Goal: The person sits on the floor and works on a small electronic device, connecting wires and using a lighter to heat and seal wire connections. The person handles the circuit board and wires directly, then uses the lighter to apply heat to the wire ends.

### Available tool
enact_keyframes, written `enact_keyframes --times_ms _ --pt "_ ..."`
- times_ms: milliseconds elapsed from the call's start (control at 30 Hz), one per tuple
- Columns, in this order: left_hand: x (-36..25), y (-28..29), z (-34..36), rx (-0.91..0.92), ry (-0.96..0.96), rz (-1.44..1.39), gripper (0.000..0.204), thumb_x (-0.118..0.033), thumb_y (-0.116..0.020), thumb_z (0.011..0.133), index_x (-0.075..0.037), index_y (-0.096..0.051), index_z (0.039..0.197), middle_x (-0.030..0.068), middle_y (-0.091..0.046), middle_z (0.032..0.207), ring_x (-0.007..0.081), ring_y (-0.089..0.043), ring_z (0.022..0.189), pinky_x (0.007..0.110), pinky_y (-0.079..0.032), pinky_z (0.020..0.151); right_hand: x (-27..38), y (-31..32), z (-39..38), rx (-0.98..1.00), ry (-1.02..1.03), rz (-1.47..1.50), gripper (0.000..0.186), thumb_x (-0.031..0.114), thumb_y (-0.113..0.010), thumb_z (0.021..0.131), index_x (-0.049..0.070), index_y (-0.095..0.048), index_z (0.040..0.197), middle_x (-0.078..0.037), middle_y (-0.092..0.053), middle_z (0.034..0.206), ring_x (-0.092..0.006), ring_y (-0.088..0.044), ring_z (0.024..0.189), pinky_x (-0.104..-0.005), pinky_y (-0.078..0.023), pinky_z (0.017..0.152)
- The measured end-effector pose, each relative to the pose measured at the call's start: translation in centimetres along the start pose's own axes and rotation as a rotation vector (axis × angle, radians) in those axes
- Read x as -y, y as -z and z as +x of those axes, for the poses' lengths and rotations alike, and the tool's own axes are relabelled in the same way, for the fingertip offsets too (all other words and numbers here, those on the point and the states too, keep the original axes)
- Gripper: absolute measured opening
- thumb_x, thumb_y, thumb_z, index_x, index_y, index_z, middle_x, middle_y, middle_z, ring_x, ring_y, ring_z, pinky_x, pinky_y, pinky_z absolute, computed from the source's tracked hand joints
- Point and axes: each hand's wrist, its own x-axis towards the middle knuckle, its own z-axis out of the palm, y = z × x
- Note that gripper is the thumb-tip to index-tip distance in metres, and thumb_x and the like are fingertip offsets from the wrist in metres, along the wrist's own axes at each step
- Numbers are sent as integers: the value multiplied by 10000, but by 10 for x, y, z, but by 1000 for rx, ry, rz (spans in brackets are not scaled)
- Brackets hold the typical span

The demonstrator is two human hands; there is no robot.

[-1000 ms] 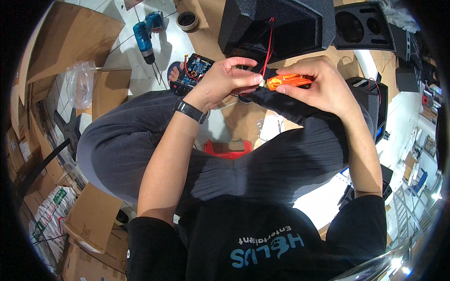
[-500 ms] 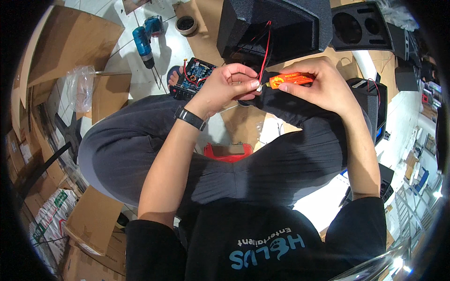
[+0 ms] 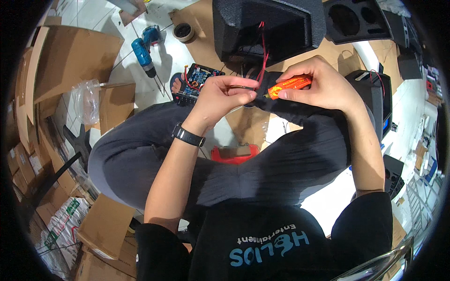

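My left hand (image 3: 222, 96) pinches a pair of thin wires (image 3: 265, 49), mainly red, between thumb and forefinger. They hang from the opening of a black speaker cabinet (image 3: 226, 35). Whatever sits at the wire ends is hidden by my fingertips. A small orange-red tube (image 3: 296, 85) with a narrow nozzle is held in my right hand (image 3: 326, 86), its tip pointing left toward the pinched wires but apart from them. Beside my left hand lies an amplifier module (image 3: 202, 78), a black frame with a blue circuit board and red wires.
A blue cordless drill (image 3: 142, 55) lies on the tiled floor beyond my left knee, near a round bowl (image 3: 183, 32). A black speaker panel (image 3: 358, 21) is at the back right. Cardboard boxes (image 3: 104, 225) crowd the left side. A red object (image 3: 234, 153) lies between my legs.
My left fingers have turned and shifted slightly down and left; the white connector seen at their tips is now hidden. The tube has moved a little away from them. The whole view has shifted slightly.
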Motion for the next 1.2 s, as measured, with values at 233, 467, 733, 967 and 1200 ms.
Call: enact_keyframes --times_ms 233,467,733,967,1200 --pt "20 15 7 -204 -201 544 260 -10 -757 839 -22 -740 1098 66 -754 969 106 -700 886 252 -547 786 -8 17 -10 -56 -102 62 311 260 -855 867 20 -789 1053 -95 -779 973 -157 -734 874 -268 -574 827" --pt "60 46 34 -403 -144 1142 289 -187 -778 832 -17 -742 1063 163 -757 1025 328 -734 950 407 -568 851 -9 27 -15 -128 -37 78 336 267 -859 869 29 -778 1091 -85 -778 1011 -148 -731 902 -275 -575 849" --pt "99 6 66 -409 -154 1116 232 -171 -788 831 -36 -741 1014 141 -760 930 281 -750 848 383 -586 783 -16 32 -23 -167 -26 113 320 296 -833 887 7 -780 1015 -73 -764 916 -126 -705 853 -277 -544 810" --pt "110 3 88 -619 -158 1273 336 -318 -860 780 -101 -688 970 67 -701 961 327 -708 866 442 -550 711 -16 34 -23 -102 -10 186 328 268 -831 897 0 -773 1077 -95 -775 989 -153 -723 899 -295 -561 857" --pt "122 5 100 -641 -199 1259 260 -295 -824 806 -135 -713 977 50 -703 1000 321 -714 872 463 -549 701 -16 35 -22 -114 -8 105 349 302 -835 891 -4 -774 1047 -98 -766 948 -165 -722 866 -300 -565 836"
